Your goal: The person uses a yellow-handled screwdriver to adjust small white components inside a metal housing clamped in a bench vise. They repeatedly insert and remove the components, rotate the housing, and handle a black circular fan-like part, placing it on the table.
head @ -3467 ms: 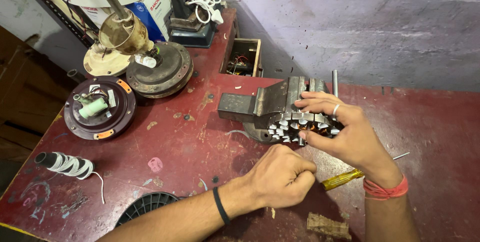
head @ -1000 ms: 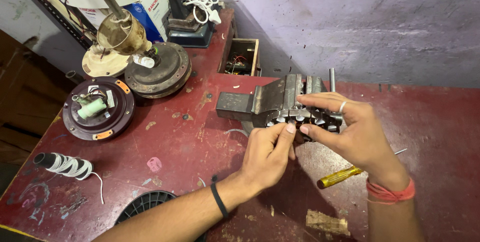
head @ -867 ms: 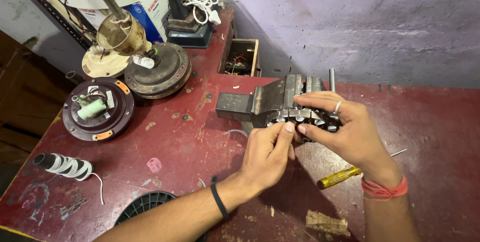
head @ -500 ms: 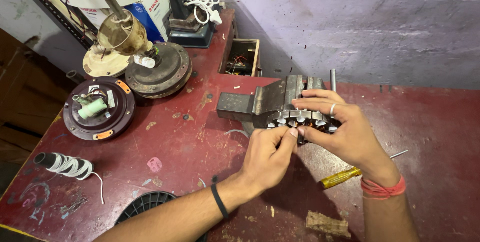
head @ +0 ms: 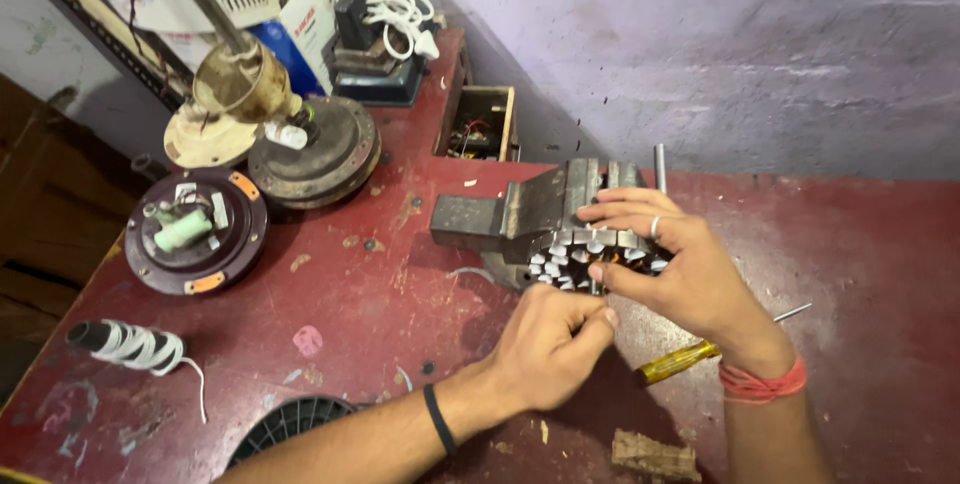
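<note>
Slotted round metal stator core (head: 590, 249) sits clamped in the grey steel bench vise (head: 520, 214) on the dark red bench (head: 380, 294). Right hand (head: 685, 269) cups the core from above, fingers wrapped on its rim. Left hand (head: 550, 349) is loosely curled just below it, thumb tip near the slots; cannot tell whether it holds anything. Yellow-handled screwdriver (head: 680, 362) lies under the right wrist.

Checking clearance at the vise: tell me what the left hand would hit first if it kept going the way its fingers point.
Probably the slotted motor core beside the vise; the left hand points up at it, just short. Depth is unclear.
</note>
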